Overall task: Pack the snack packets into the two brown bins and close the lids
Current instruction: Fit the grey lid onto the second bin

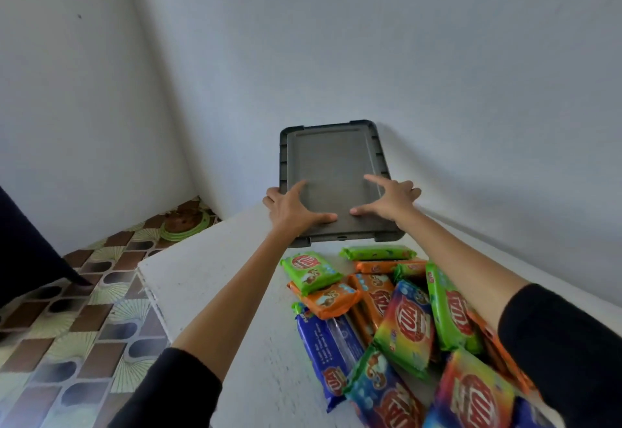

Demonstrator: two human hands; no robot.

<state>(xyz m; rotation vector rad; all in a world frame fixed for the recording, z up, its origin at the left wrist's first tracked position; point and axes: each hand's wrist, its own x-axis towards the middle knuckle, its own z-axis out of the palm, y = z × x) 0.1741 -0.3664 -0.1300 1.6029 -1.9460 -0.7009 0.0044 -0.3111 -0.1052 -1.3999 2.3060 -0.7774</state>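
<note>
A grey-brown bin lid point(331, 162) lies at the far end of the white table point(208, 279), against the wall. The bin body under it is hidden. My left hand point(292, 207) lies on the lid's near left corner, thumb and forefinger spread on top and the outer fingers bent over the left edge. My right hand point(392, 199) mirrors it on the near right corner, its outer fingers curled at the right edge. Several snack packets point(407, 323) in green, orange, blue and rainbow wrappers lie heaped on the table between my forearms.
The table's left edge drops to a patterned tiled floor point(77, 326). A green-rimmed round object point(183, 222) sits on the floor in the corner. A dark object point(23, 252) stands at the far left. White walls close in behind and to the right.
</note>
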